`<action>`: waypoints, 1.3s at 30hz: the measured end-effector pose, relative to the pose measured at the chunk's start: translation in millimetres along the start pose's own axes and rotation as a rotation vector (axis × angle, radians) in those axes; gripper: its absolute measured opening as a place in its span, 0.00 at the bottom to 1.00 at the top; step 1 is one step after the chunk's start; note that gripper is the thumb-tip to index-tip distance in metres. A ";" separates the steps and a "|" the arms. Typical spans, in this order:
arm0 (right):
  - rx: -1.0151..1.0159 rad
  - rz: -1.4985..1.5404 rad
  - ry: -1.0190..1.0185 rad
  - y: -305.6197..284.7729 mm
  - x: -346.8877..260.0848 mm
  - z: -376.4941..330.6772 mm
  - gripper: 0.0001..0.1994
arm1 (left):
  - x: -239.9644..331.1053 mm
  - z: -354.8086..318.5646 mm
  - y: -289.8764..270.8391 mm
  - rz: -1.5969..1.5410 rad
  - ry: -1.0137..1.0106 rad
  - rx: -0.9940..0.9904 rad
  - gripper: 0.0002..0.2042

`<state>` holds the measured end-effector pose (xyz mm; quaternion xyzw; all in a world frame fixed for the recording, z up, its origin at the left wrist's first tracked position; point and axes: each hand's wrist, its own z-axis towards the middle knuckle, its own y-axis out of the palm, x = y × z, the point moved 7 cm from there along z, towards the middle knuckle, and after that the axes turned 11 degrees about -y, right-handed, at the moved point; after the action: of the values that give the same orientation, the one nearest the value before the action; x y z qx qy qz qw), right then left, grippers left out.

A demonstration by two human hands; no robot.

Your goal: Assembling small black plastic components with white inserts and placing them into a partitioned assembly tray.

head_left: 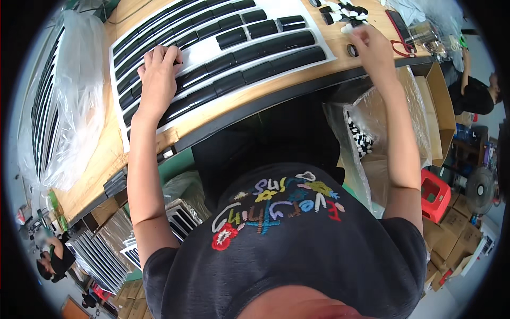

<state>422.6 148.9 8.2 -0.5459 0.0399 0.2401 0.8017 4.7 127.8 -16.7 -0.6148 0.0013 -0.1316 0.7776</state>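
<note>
My left hand (158,77) rests over a white sheet (204,55) on the table. Its fingers are bent and drawn together above the rows of glossy black curved pieces (228,85); whatever they may hold is hidden. At the table's right part, my right hand (373,53) is closed in a pinch on a small black-and-white piece (347,28), mostly covered by the fingers. Several similar black-and-white pieces (334,16) lie loose just beyond it. A small dark ring-shaped piece (352,50) sits beside the right hand, near the table's front edge.
Red-handled scissors (402,49) and a dark red phone-like slab (399,26) lie right of my right hand. Clear plastic (79,101) covers a stack of striped sheets at left. A plastic-lined box (382,154) of small pieces stands below the table, near a red stool (435,195).
</note>
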 end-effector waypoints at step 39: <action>-0.551 1.439 0.239 72.5 -218.8 -21.1 0.32 | 145.0 -82.2 -10.6 -1.987 -0.338 -0.536 0.08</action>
<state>202.9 76.3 9.1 -0.5874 0.4092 0.6419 0.2747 129.1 17.0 -3.4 -0.5019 -0.5850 -0.6198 0.1473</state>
